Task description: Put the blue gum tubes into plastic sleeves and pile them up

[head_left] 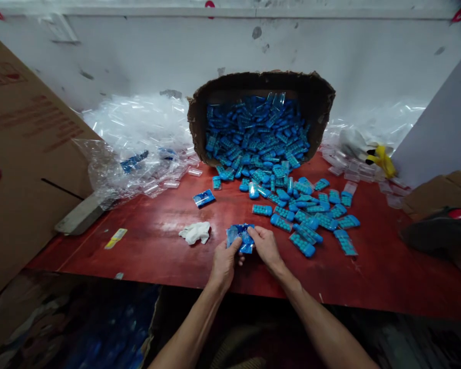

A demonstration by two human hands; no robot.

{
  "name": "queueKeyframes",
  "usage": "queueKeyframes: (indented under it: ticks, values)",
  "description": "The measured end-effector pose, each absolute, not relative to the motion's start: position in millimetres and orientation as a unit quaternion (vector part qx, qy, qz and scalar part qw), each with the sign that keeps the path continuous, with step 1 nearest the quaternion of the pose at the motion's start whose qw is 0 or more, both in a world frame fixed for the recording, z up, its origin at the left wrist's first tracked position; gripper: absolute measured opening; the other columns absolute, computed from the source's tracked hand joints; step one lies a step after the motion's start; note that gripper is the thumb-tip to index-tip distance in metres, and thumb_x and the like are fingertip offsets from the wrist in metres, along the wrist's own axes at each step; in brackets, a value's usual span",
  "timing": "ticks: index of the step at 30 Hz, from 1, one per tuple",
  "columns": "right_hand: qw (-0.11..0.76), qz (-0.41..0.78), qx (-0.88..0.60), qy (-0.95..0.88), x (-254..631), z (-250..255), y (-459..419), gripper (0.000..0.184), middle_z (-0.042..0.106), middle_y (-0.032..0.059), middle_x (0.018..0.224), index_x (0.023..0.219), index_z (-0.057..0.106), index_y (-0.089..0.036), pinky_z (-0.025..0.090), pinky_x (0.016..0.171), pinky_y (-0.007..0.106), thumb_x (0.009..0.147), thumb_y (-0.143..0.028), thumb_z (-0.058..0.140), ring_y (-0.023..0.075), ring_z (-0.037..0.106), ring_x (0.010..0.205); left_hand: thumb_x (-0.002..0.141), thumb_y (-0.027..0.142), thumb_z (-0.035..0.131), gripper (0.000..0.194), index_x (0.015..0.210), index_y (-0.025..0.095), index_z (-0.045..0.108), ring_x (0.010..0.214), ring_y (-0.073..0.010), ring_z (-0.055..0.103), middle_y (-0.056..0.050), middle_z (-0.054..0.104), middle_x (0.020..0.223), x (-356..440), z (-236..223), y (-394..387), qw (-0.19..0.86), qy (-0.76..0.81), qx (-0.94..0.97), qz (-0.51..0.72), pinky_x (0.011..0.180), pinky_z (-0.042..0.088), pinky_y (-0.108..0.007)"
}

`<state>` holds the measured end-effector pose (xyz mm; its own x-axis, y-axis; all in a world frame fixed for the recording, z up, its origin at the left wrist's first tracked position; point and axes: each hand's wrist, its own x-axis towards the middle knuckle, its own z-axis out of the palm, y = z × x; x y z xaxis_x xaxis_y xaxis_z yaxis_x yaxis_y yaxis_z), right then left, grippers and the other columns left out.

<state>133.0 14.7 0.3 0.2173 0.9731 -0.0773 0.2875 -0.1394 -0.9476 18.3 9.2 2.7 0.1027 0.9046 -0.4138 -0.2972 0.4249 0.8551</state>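
Observation:
Both my hands are above the red table's near part, pinching a small blue printed plastic packet (241, 237) between them. My left hand (225, 261) has its thumb on the packet's lower left. The thumb and fingers of my right hand (267, 247) are closed on its upper right edge. What lies inside or behind the packet cannot be made out. A similar blue packet (204, 198) rests flat farther back. To the right, several small clear containers of blue pellets with blue caps (302, 244) are scattered, spreading from a tipped cardboard box (194, 123) full of them.
A crumpled white tissue (195, 232) and a yellow-and-white strip (116, 238) lie on the red table (157, 256). Clear plastic pieces (138, 123) heap up back left, with more at right beside a yellow-and-black item (383, 160). A large carton (34, 138) stands at left.

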Motion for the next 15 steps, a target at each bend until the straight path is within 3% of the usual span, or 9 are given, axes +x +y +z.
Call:
queueKeyframes:
  ticks: [6, 9, 13, 15]
  values:
    - [0.326, 0.31, -0.7, -0.555, 133, 7, 36, 0.025, 0.05, -0.0008, 0.058, 0.061, 0.049, -0.017, 0.033, 0.056, 0.022, 0.079, -0.032, 0.041, 0.0126, 0.048, 0.059, 0.058, 0.034, 0.067, 0.028, 0.067, 0.014, 0.049, 0.037, -0.0054, 0.042, 0.004, 0.05, 0.048, -8, 15, 3, 0.695, 0.495, 0.277, 0.442, 0.034, 0.029, -0.017]
    - [0.262, 0.29, -0.708, -0.588, 130, 15, 35, 0.012, 0.058, 0.0039, 0.074, 0.077, 0.057, -0.018, 0.035, 0.065, 0.025, 0.075, -0.026, 0.048, 0.017, 0.054, 0.073, 0.059, 0.034, 0.065, 0.027, 0.068, 0.013, 0.05, 0.037, -0.0053, 0.042, 0.004, 0.051, 0.048, -10, 17, 2, 0.699, 0.493, 0.277, 0.436, 0.035, 0.029, -0.017]
    - [0.164, 0.207, -0.757, -0.598, 132, 27, 24, 0.038, 0.052, 0.0138, 0.104, 0.118, 0.042, -0.016, 0.038, 0.072, 0.03, 0.081, -0.026, 0.041, 0.0216, 0.053, 0.091, 0.058, 0.032, 0.066, 0.026, 0.067, 0.013, 0.05, 0.038, -0.0061, 0.044, 0.004, 0.051, 0.048, 0, 12, 8, 0.69, 0.505, 0.282, 0.435, 0.036, 0.031, -0.017]
    - [0.16, 0.156, -0.776, -0.589, 137, 30, 17, 0.043, 0.049, 0.0143, 0.111, 0.125, 0.035, -0.017, 0.04, 0.073, 0.031, 0.084, -0.028, 0.037, 0.0219, 0.052, 0.095, 0.058, 0.033, 0.066, 0.026, 0.065, 0.013, 0.051, 0.038, -0.0064, 0.044, 0.004, 0.051, 0.047, 6, 8, 10, 0.686, 0.505, 0.292, 0.434, 0.037, 0.031, -0.018]
